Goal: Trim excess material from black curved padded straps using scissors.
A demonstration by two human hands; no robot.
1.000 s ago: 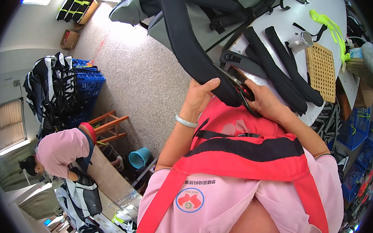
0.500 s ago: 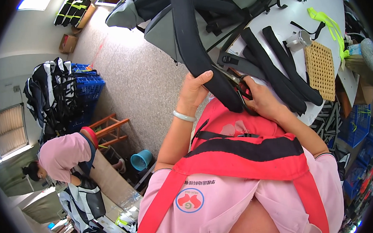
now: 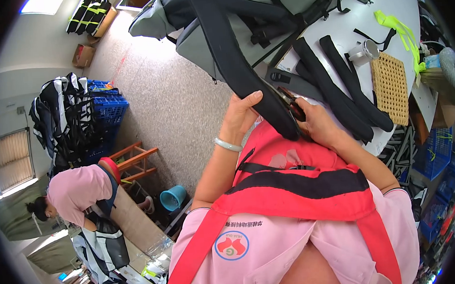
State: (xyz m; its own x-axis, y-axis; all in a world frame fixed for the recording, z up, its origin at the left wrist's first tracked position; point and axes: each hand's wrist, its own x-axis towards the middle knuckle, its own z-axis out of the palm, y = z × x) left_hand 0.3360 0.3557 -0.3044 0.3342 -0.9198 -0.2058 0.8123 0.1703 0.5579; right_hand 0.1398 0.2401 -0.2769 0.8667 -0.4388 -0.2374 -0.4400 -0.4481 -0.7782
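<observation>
A long black padded strap runs down from the grey bag to its free end above my red apron. My left hand is closed on the strap's left edge near that end, thumb on top. Scissors with dark handles are in my right hand, close against the strap's right edge. Their blades are partly hidden by the strap, so what lies between them cannot be seen. To the right, more black padded straps lie on the white table.
On the table are a metal mug, a woven tan mat and a neon yellow strip. Blue crates piled with black-and-white bags stand left. A person in pink bends over work beside an orange stool. A blue bucket is on the floor.
The strap's upper part has shifted left, and its free end slightly right and down. The scissors have turned a little in my right hand, showing more of their handles. My left hand keeps its hold.
</observation>
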